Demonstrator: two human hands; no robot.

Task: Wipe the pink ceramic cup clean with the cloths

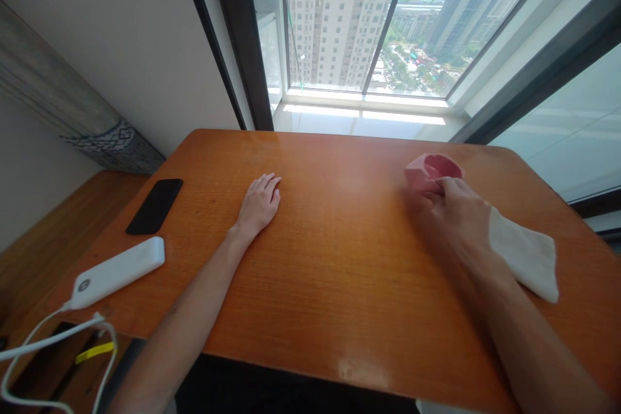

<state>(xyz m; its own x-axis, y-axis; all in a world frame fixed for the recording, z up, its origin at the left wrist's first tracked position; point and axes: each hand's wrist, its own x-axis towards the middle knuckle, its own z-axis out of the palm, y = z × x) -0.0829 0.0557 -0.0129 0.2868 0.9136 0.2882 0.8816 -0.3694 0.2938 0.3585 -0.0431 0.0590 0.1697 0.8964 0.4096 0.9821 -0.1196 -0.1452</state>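
Note:
My right hand [458, 207] pinches the near rim of a pink, angular-sided bowl [418, 173] toward the far right of the wooden table [334, 259]. The hand is partly smeared by motion. Whether the bowl touches the tabletop I cannot tell. A folded white cloth [528, 255] lies on the table just right of my right wrist, partly covered by the forearm. My left hand [259, 204] rests palm down on the tabletop, left of the middle, its fingers stretched out and holding nothing.
On the left of the table lie a black phone [155, 207] and a white power bank [119, 273] with a white cable [48, 339] running off the edge. A window [363, 32] stands beyond the far edge; a curtain [72, 90] hangs at left.

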